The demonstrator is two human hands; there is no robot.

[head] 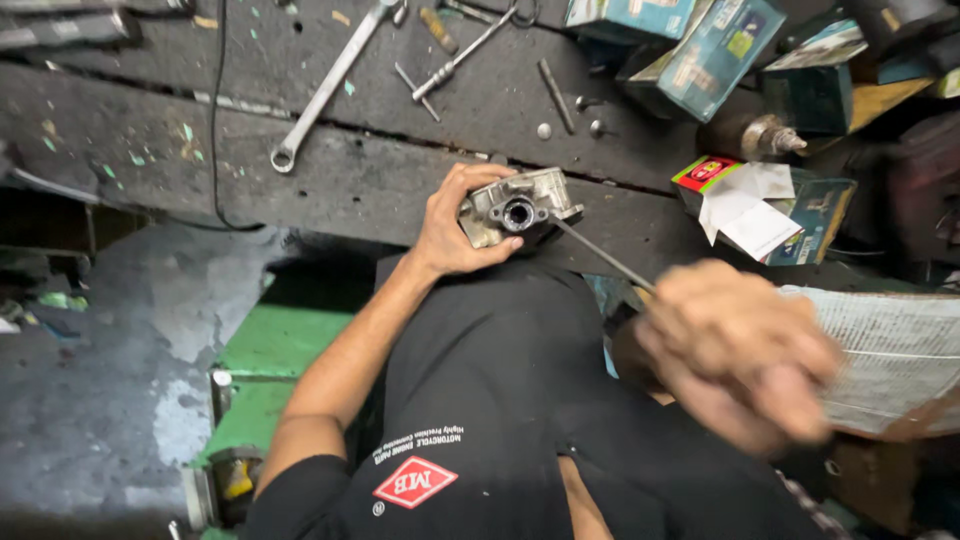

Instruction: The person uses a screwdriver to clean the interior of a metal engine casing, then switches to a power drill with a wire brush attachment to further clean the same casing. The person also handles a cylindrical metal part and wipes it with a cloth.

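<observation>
While my black shirt fills the near edge of the view, my right hand sits nearest, blurred, fingers curled shut around the handle end of a thin metal rod. Handle itself hidden in the fist; cannot tell what kind of tool it is. Rod slants up and left from the fist to the metal part.

Left hand a little farther, forearm running up from the near left. Fingers and thumb closed around a small grey cast metal part, holding it at the near edge of the dark, grimy desk. Part shows a round bore facing me; rod tip meets the part just right of that bore.

Right of my right hand: a folded newspaper, partly covered by the hand. Near left, below the desk: a green painted surface and grey concrete floor.

Farther, right of the part: a small open carton with a red flap and white paper sticking out. Beyond it, a cylindrical metal piece lying on its side.

Far side of desk: long combination spanner lying diagonally, ring end nearer. T-handled tool to its right, loose bolts near it. Teal cardboard boxes heaped at the far right. Black cable trailing down the far left.
</observation>
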